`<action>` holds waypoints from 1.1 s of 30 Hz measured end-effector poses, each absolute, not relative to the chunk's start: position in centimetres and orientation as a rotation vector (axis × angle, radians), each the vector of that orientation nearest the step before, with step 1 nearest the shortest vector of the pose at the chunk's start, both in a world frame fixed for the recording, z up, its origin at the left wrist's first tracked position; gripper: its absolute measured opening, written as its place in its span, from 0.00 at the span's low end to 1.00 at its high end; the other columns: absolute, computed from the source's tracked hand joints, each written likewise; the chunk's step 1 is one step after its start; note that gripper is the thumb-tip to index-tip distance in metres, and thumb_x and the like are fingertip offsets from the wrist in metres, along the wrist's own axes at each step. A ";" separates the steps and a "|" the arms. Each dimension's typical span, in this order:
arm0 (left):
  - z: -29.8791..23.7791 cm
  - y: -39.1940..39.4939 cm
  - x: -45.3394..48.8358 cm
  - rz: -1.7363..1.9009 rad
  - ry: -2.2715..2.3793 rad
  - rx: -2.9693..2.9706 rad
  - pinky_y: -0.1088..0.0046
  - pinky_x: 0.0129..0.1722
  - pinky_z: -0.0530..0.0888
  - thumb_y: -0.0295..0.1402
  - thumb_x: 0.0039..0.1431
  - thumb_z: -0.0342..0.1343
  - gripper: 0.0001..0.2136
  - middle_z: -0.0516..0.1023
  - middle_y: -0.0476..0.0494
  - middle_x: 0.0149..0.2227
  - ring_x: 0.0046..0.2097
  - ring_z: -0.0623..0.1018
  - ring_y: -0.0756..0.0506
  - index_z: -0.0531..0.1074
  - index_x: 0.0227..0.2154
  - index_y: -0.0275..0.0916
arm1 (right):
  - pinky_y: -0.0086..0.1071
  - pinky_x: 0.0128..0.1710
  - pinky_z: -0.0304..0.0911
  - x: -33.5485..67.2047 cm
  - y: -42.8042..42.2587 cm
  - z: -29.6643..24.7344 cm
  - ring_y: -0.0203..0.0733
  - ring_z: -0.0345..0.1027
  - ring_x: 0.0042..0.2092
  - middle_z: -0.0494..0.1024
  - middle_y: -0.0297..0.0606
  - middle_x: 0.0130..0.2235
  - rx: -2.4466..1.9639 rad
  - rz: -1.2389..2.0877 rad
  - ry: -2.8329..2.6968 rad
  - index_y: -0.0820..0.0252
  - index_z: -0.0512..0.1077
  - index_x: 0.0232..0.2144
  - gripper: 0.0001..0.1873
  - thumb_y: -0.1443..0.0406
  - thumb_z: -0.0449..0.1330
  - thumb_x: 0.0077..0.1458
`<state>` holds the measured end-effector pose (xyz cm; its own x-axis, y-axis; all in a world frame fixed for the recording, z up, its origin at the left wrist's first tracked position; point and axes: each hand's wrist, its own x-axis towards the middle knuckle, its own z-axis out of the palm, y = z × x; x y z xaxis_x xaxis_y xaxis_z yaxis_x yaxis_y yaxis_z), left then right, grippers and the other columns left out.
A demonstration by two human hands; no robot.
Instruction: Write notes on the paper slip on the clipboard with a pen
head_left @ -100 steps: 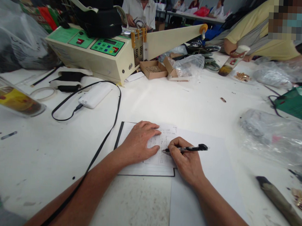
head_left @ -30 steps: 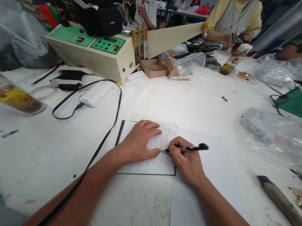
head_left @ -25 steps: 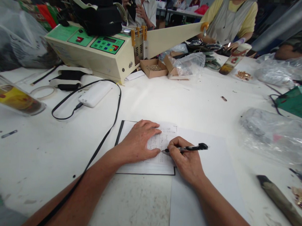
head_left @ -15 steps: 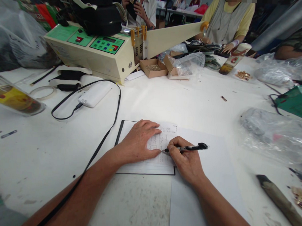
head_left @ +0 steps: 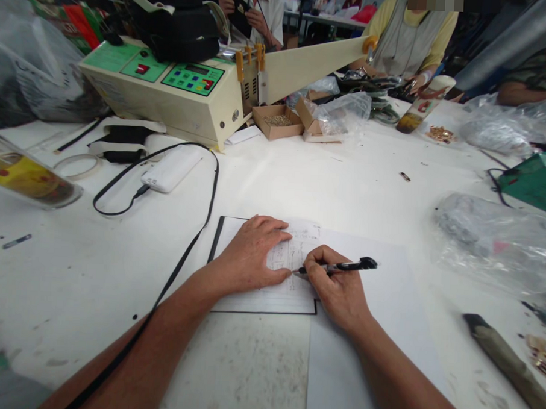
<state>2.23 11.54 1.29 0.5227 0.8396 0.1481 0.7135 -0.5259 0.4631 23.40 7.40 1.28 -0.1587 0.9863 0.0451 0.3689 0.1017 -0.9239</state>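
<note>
White worktable (head_left: 373,191), seen from the head camera, carrying in descending order of size: a cream strap-cutting machine (head_left: 169,97) with green control panels at the far left; clear plastic bags of parts (head_left: 501,244) at the right; a blank white sheet (head_left: 385,330); and, overlapping that sheet's left edge, a small ruled notebook page (head_left: 273,298) with a dark border, directly before the person. Left hand (head_left: 252,255): flat and open, palm down, fingers spread over the left part of the page, pinning it to the table; it grips nothing. Right hand (head_left: 339,292): closed in a writing grip on a black pen (head_left: 342,267). Pen axis: nearly level across the view, cap end pointing right and slightly away, tip pointing left and meeting the page just beside the left thumb. The written lines lie between the two hands, under the tip; the right hand is the nearer to them. A black strap (head_left: 180,267) runs diagonally past the left forearm, clear of the page. A white power bank (head_left: 171,169) lies well apart, beyond the left hand.
</note>
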 end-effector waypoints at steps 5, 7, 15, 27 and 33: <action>1.3 11.6 2.3 0.503 1.290 2.417 0.49 0.66 0.65 0.42 0.49 0.71 0.28 0.72 0.40 0.62 0.62 0.68 0.33 0.75 0.54 0.42 | 0.31 0.28 0.54 23.4 7.3 1.3 0.37 0.60 0.28 0.69 0.29 0.25 -1.354 1.041 -1.646 0.56 0.69 0.26 0.09 0.66 0.56 0.59; 1.2 11.6 2.3 0.505 1.287 2.416 0.48 0.67 0.64 0.42 0.49 0.71 0.28 0.72 0.40 0.62 0.62 0.68 0.33 0.75 0.54 0.43 | 0.31 0.28 0.54 23.5 7.3 1.3 0.37 0.60 0.28 0.69 0.29 0.25 -1.359 1.036 -1.647 0.56 0.69 0.26 0.09 0.66 0.56 0.59; 1.4 11.6 2.2 0.493 1.280 2.419 0.49 0.67 0.64 0.41 0.49 0.71 0.28 0.72 0.39 0.62 0.63 0.68 0.33 0.75 0.54 0.41 | 0.31 0.28 0.54 23.6 7.2 1.4 0.37 0.60 0.28 0.68 0.29 0.25 -1.361 1.021 -1.644 0.56 0.69 0.26 0.09 0.66 0.56 0.59; 1.0 11.5 2.2 0.525 1.297 2.423 0.49 0.66 0.65 0.42 0.48 0.71 0.28 0.73 0.41 0.62 0.63 0.68 0.33 0.75 0.53 0.42 | 0.30 0.25 0.52 23.6 6.4 2.0 0.36 0.57 0.25 0.65 0.28 0.21 -1.447 1.152 -1.506 0.56 0.67 0.25 0.13 0.61 0.57 0.61; 1.0 11.4 2.2 0.515 1.297 2.433 0.50 0.67 0.64 0.42 0.49 0.71 0.28 0.73 0.41 0.62 0.63 0.68 0.34 0.75 0.53 0.42 | 0.31 0.26 0.54 23.4 5.8 2.1 0.37 0.58 0.25 0.65 0.27 0.21 -1.462 1.213 -1.430 0.56 0.67 0.26 0.13 0.59 0.57 0.63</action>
